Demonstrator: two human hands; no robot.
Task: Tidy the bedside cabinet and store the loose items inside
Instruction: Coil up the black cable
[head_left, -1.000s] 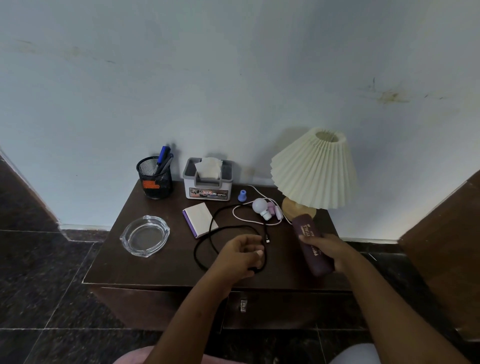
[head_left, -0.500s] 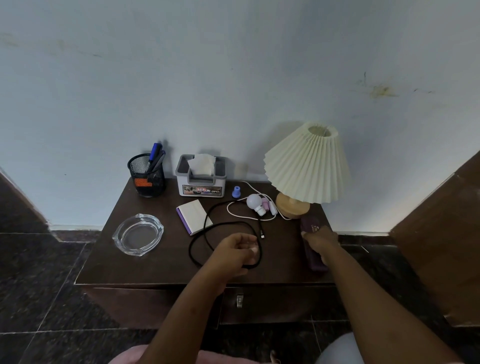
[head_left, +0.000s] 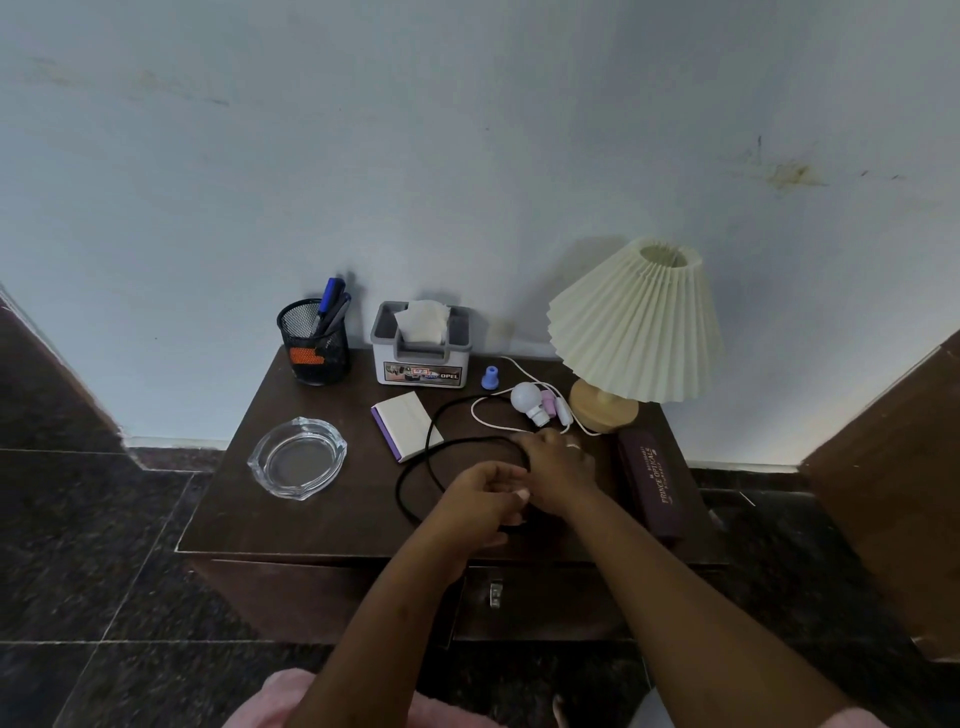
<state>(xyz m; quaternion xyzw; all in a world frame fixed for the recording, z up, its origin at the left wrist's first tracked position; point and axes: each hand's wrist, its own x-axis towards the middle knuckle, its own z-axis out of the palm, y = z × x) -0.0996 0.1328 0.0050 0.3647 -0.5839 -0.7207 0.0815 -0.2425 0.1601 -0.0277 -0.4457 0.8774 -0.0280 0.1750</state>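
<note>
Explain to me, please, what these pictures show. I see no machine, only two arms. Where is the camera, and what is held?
There is no machine here: a person works with bare hands. All three pictures come from one wide-angle camera worn on the person's head, which looks forward and down. The last picture is the present moment.

The arms reach over a dark bedside cabinet. On it are a glass ashtray, a notepad, a mesh pen holder, a tissue box, a lamp, a bulb, a white cord and a glasses case.

The left hand curls around a black cable. The right hand reaches to the same cable, but its grip is hidden.
</note>
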